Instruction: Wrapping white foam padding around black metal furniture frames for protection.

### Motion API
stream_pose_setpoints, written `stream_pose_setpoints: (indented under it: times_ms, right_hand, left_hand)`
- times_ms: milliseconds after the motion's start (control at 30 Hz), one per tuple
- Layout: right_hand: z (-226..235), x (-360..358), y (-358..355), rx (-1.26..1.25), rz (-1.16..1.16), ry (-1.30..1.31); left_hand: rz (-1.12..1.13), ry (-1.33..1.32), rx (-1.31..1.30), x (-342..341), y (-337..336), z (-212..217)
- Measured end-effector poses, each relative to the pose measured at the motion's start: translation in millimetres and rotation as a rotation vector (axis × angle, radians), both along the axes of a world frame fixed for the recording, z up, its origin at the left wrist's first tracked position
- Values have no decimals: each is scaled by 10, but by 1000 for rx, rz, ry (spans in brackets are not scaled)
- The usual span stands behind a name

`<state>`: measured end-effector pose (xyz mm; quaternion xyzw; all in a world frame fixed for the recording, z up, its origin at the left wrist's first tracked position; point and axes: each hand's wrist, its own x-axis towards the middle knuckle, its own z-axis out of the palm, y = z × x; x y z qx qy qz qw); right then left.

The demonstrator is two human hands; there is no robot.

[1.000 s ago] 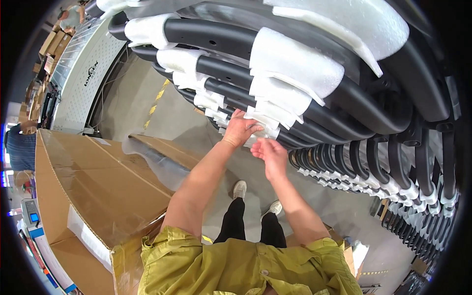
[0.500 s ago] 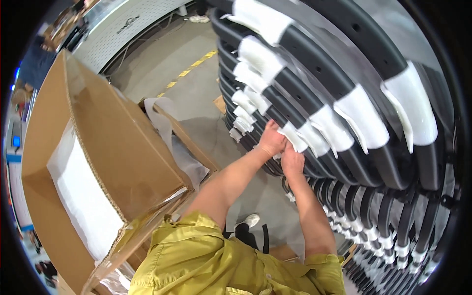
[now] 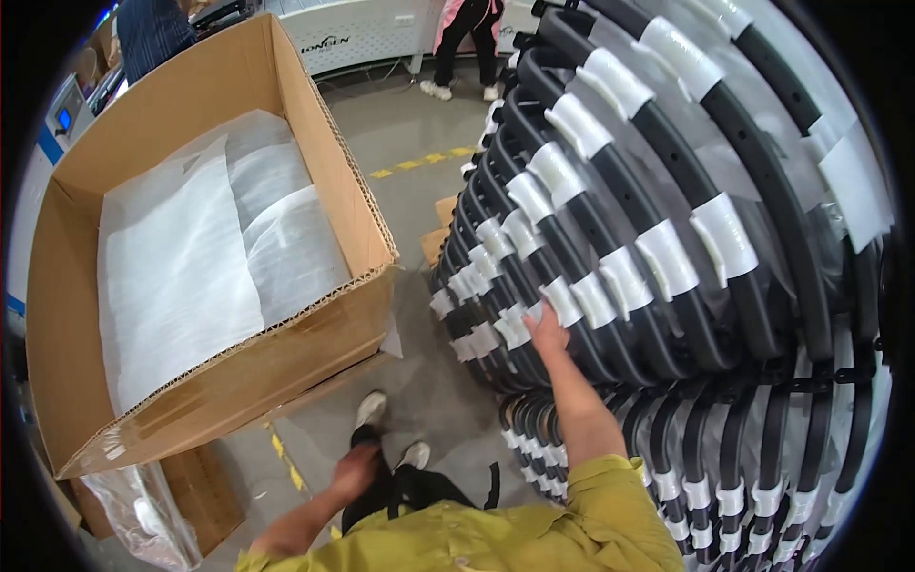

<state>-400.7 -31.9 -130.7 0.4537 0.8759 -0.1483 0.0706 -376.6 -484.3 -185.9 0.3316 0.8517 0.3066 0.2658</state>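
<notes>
The left hand (image 3: 355, 470) has dropped away, loosely open; the right hand (image 3: 547, 329) rests flat against the foam-wrapped black frames (image 3: 610, 248) beside the cardboard box (image 3: 315, 124).

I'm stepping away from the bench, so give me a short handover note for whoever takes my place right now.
Right hand: flat on a white foam wrap of a black curved frame, low in the hanging row; not gripping.
Left hand: down by the legs, empty.
Cardboard box: open on the left, white foam sheets inside, no frames visible in it.
Done: frames in view carry foam wraps.
Left: the whole row hangs unboxed.
</notes>
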Motion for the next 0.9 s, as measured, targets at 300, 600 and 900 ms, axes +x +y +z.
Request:
stream_pose_setpoints:
  times_ms: [300, 600, 900]
  right_hand:
    - [284, -164, -232, 60, -97, -182]
    - [128, 1329, -1899, -77, 504, -273]
    - [-654, 2975, -3518, -512, 397, -198]
  left_hand:
    - [622, -233, -341, 1126, -2094, -1191]
    - [-315, 186, -242, -541, -913, 902]
    - [-498, 784, 951, -857, -420, 4088]
